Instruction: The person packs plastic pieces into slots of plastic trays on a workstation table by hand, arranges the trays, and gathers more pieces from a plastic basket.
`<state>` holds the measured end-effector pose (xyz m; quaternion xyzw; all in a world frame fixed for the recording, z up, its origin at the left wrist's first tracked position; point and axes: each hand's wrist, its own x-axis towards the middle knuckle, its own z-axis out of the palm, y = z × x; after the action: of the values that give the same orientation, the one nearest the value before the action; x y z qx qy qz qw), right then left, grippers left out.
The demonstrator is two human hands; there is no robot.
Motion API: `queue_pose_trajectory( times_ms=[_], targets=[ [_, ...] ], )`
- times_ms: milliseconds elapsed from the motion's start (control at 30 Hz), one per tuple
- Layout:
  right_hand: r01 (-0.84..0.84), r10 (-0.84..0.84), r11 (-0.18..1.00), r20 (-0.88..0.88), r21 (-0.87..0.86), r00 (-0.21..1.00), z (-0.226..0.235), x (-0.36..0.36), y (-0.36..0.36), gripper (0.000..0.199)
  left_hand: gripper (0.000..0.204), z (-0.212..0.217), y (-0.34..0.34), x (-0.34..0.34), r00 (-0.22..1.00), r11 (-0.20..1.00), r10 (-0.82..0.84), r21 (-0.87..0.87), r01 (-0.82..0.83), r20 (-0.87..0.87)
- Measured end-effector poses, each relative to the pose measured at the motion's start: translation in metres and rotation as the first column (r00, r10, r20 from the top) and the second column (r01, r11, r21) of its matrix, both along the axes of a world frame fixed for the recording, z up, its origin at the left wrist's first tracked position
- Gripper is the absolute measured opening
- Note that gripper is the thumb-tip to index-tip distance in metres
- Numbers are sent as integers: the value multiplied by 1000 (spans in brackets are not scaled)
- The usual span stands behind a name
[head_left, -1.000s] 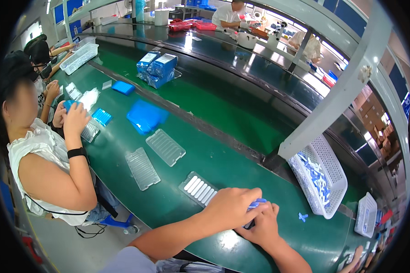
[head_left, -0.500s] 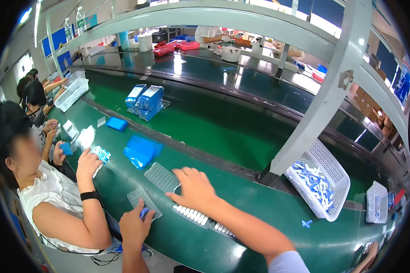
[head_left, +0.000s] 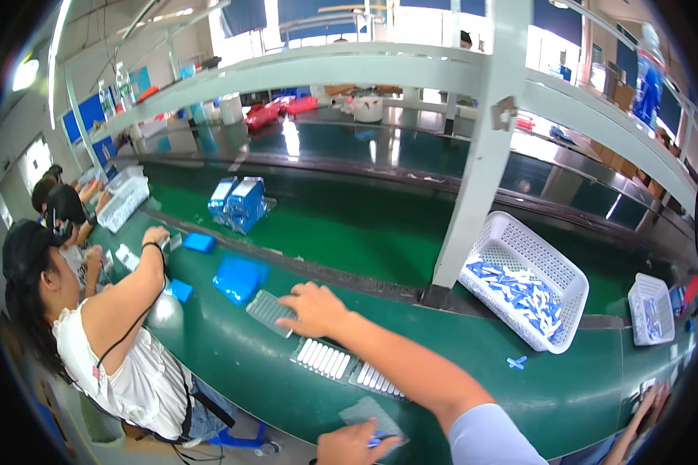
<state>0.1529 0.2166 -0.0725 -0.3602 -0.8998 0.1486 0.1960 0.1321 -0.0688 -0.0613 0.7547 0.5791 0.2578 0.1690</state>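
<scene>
Down at the near edge of the glossy dark-green worktable (head_left: 473,372), my left hand (head_left: 350,444) pinches a slim blue plastic piece (head_left: 380,440) between thumb and fingers, right against a clear, flat plastic tray (head_left: 371,412). Half a second ago that tray lay farther left; it has travelled rightward with this hand. My right hand (head_left: 315,308) has gone a little farther out, its fingers spread at the right edge of a clear, ribbed plastic tray (head_left: 267,311); I cannot tell whether they grip it. Beneath my right forearm, two clear trays filled with white rounded strips (head_left: 323,359) stay side by side as before. The white perforated plastic basket (head_left: 578,285) of blue and white pieces stands to the right. On my left, the co-worker's arm (head_left: 136,288) now stretches forward, whereas earlier it was drawn in.
</scene>
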Motion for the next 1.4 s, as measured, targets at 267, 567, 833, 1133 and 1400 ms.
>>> queue_pose_trajectory(
  times_ms=[267,567,833,1133,1400],
  targets=[
    [225,-219,974,159,-16,963,22,-21,-8,80,28,6,-12,50,977,955,-182,-216,202,108],
    [255,-202,883,-171,393,964,88,189,-110,80,55,28,-6,14,866,796,-500,-397,457,-6],
    [470,-475,879,-64,-79,877,59,366,-330,82,57,-7,6,65,884,884,-459,-150,443,-93],
    [596,-596,792,45,-136,802,44,377,-344,77,60,3,44,114,859,915,-402,-108,388,-316],
    [377,-378,924,-10,-59,926,31,360,-292,69,59,1,69,62,905,936,-345,-27,350,-247]
  ],
)
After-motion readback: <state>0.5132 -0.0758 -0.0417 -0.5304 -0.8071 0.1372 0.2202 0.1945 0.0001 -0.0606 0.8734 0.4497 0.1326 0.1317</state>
